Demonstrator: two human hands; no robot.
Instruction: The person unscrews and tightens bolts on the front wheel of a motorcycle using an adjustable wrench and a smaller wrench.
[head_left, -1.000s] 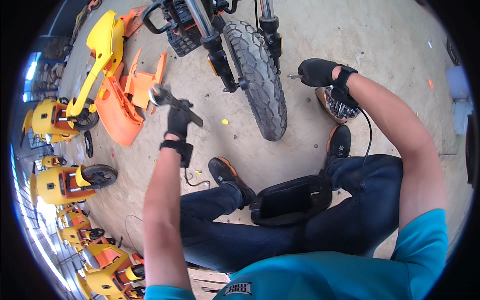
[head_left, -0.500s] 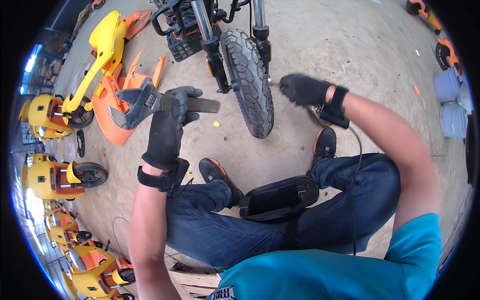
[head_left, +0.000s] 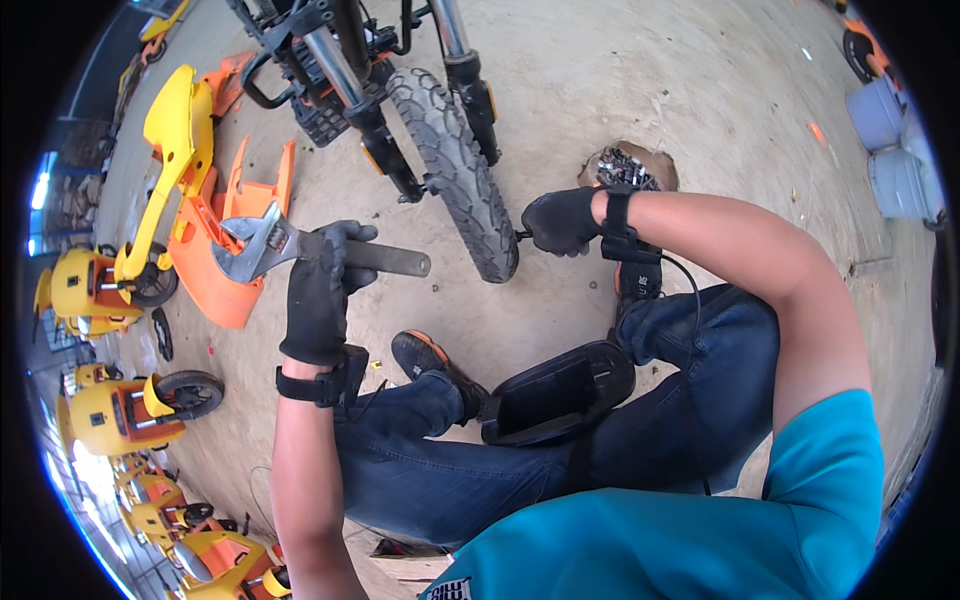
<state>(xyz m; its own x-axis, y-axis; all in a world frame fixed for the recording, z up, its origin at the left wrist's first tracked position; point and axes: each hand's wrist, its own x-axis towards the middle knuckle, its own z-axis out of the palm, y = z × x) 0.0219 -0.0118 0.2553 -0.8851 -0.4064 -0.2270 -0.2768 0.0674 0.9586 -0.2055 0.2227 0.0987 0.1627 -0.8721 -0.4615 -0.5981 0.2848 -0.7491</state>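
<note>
A large adjustable wrench (head_left: 385, 258) lies across my gloved left hand (head_left: 322, 290), which is wrapped round its handle. Its wide grey jaws point left. My right hand (head_left: 563, 222), in a black glove, is closed in a fist beside the lower right side of the front wheel's tire (head_left: 455, 170). A small dark piece sticks out between that fist and the tire; what the fingers hold is hidden. The wheel hangs between two fork legs (head_left: 470, 90) of a stripped two-wheeler, with its chunky tread facing me.
A shallow container of small metal parts (head_left: 635, 168) sits beyond my right wrist. Orange and yellow body panels (head_left: 205, 255) lie at the left, near several yellow scooters (head_left: 105, 415). Pale buckets (head_left: 895, 185) stand at the far right. Between my knees is a black tray-like case (head_left: 560, 395).
My view has shifted, and the front wheel now appears further left. My right hand has come down beside the lower tire, uncovering the parts container. My left hand still holds the wrench.
</note>
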